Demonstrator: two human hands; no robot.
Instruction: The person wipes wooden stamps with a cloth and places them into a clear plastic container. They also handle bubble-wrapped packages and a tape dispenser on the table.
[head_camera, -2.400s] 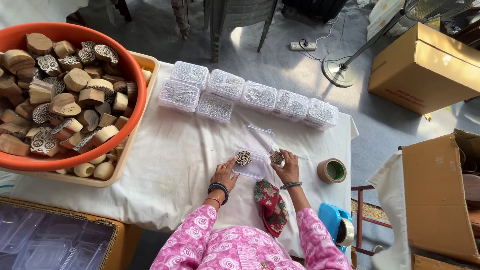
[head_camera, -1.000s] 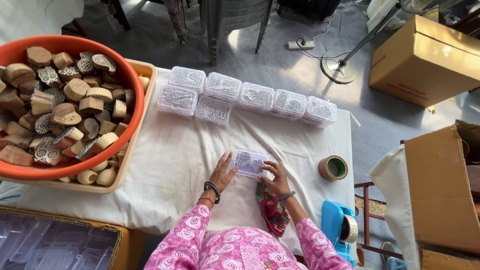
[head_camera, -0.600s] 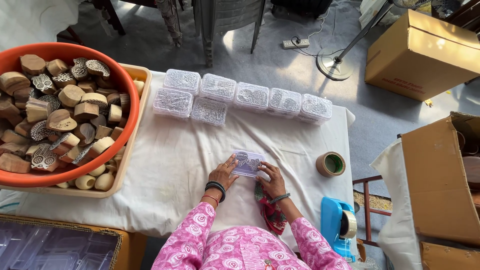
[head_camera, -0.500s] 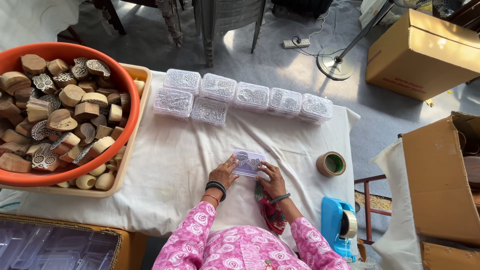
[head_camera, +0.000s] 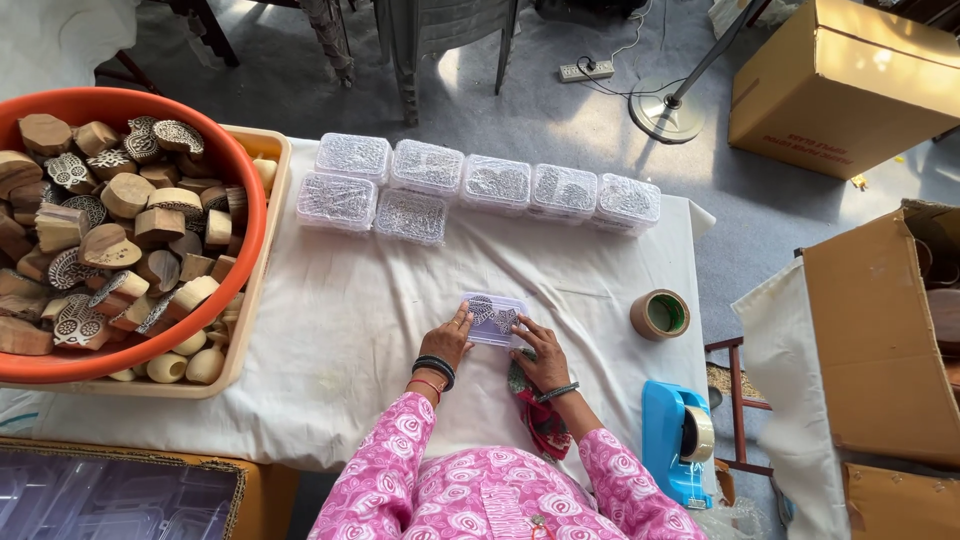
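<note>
Box: the small clear plastic box (head_camera: 493, 318) with carved patterned pieces showing through it lies flat on the white-covered worktop (head_camera: 340, 330), directly ahead of you and between your two hands.
Key relation: the box sits just beyond both sets of fingertips, its long axis running left to right across you; neither hand is clearly nearer, each meeting one end of it.
Left grip: your left hand (head_camera: 448, 340) rests palm down with fingers stretched onto the box's left edge, pressing rather than clasping; nothing is enclosed in it.
Right grip: your right hand (head_camera: 541, 356) lies the same way, fingers flat on the box's right edge and top, not curled around anything.
Under the right wrist: a red patterned cloth (head_camera: 540, 415) lies just behind that hand, towards you.
Right of the right grip: a roll of brown tape (head_camera: 659, 314) stands near, and a blue tape dispenser (head_camera: 676, 440) lies further back beside your right elbow.
Ahead of both grips: a row of filled clear boxes (head_camera: 480, 185) lines the far edge, well apart from your hands.
Left of the left grip: an orange tub (head_camera: 245, 190) heaped with carved wooden blocks (head_camera: 110, 230) sits in a beige tray (head_camera: 255, 310), well apart.
</note>
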